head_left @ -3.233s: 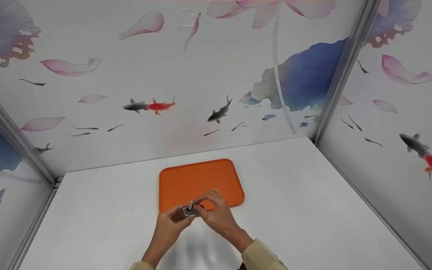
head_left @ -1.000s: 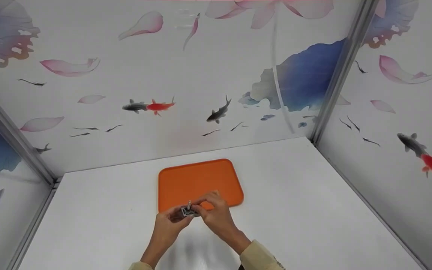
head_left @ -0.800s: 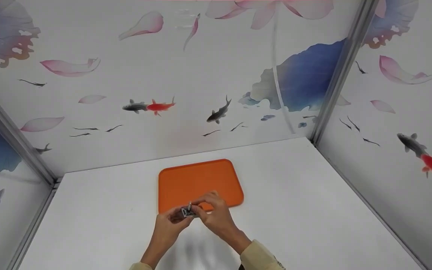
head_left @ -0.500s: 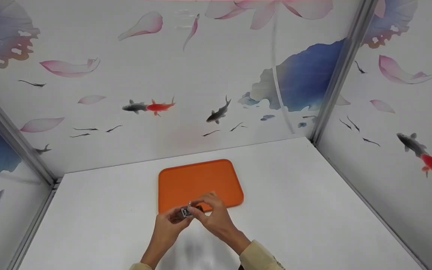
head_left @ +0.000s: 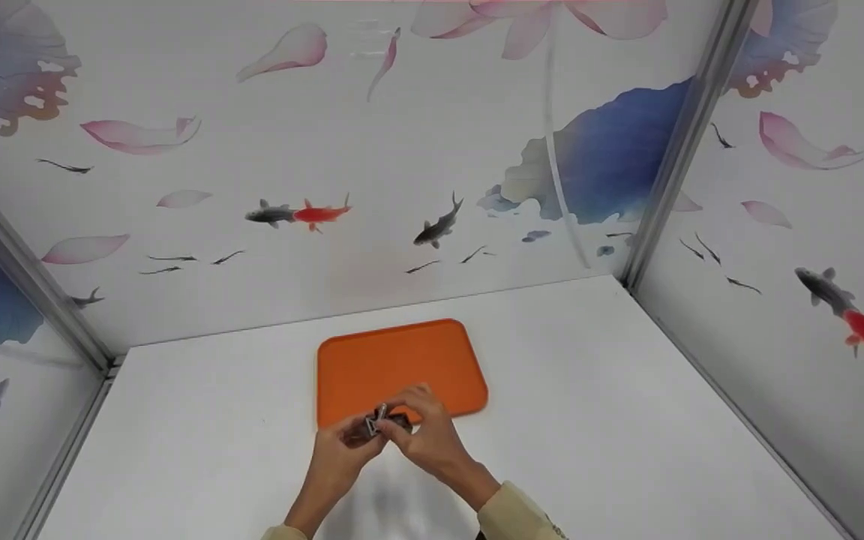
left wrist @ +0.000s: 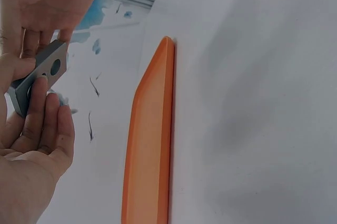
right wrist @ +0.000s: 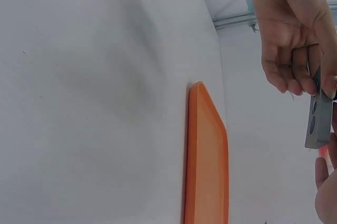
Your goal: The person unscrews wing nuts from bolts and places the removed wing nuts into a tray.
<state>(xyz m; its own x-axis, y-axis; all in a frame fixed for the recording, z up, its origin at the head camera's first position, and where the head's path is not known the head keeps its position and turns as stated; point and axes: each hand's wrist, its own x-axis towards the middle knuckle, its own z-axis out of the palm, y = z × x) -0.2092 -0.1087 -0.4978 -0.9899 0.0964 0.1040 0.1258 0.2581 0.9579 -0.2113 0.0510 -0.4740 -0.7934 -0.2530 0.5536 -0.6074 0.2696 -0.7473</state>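
Observation:
A small grey metal block with round holes (left wrist: 56,67) is held in the air between both hands, over the near edge of an orange tray (head_left: 394,360). My left hand (head_left: 338,454) grips the block from the left with thumb and curled fingers. My right hand (head_left: 436,439) pinches at its other end, thumb on the near side and index finger above. A short shiny pin-like piece (head_left: 382,410) stands up from the block beside the right fingertips; how it is fixed cannot be told. In the right wrist view, the right thumb partly covers the block (right wrist: 317,121).
The orange tray (right wrist: 202,155) lies flat on a white table (head_left: 597,420). Painted white panels (head_left: 402,150) enclose the table at the back and both sides, joined by grey metal posts (head_left: 672,172). Beige sleeves (head_left: 518,514) cover the forearms.
Both hands stay in nearly the same place. The right thumb and fingers have shifted slightly on the block, and the block has tilted a little, with more of its dark right part showing.

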